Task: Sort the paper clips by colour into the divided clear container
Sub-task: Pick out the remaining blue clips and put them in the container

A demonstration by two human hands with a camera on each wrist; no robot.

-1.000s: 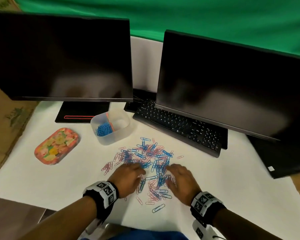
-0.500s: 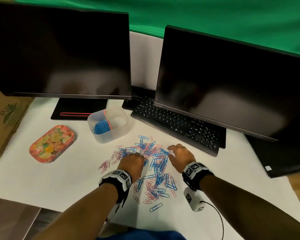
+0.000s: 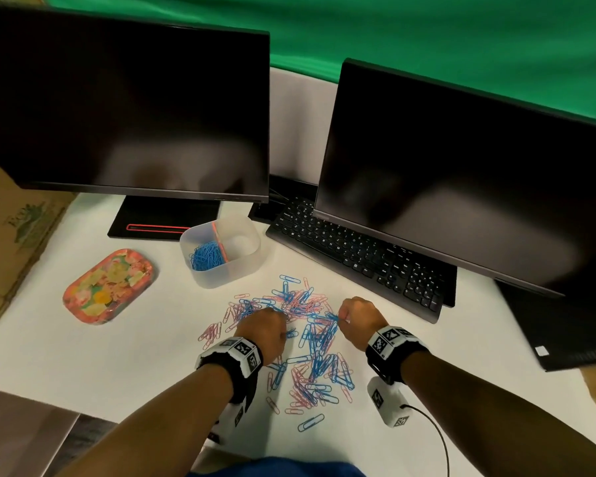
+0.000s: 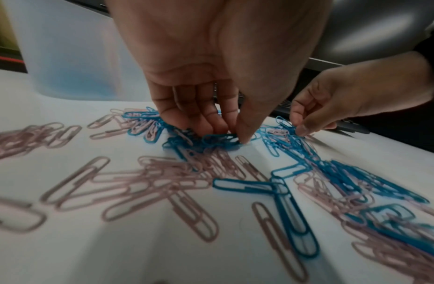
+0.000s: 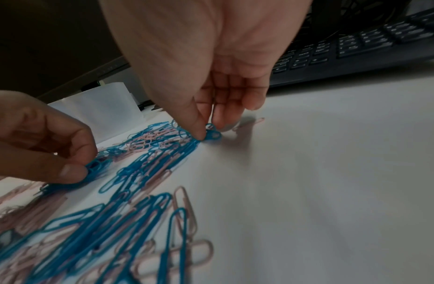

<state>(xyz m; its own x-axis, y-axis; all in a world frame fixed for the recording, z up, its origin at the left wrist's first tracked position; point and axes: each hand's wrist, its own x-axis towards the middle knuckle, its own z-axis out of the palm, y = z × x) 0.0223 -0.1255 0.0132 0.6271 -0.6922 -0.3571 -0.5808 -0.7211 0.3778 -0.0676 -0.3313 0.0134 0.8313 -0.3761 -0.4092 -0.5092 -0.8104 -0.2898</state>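
A loose heap of blue and pink paper clips [image 3: 303, 342] lies spread on the white counter [image 3: 117, 366], in front of the person. Both hands work at its far edge. The left hand [image 3: 264, 330] comes down on the 10 o'clock part of the heap, its thumb and curled fingers [image 4: 199, 115] gathering a small bunch of blue paper clips [image 4: 211, 139] against the counter. The right hand [image 3: 356, 320], at about 1 o'clock of the heap, pinches a small bunch of blue clips [image 5: 212, 133] between thumb and forefinger, the other fingers curled loosely above.

The divided clear container [image 3: 245, 266] stands beyond the heap at 11 o'clock, well apart from the hands. Its left compartment holds a pile of sorted blue clips [image 3: 207, 258]; an orange-pink divider [image 3: 220, 242] separates it from the right compartment, where I cannot make out any clips.

A flowered oval tin [image 3: 108, 285] rests at 9 o'clock of the container. A black keyboard [image 3: 355, 259] lies at 1 o'clock, partly under the right monitor [image 3: 461, 166]; the left monitor [image 3: 124, 105] stands behind the container.
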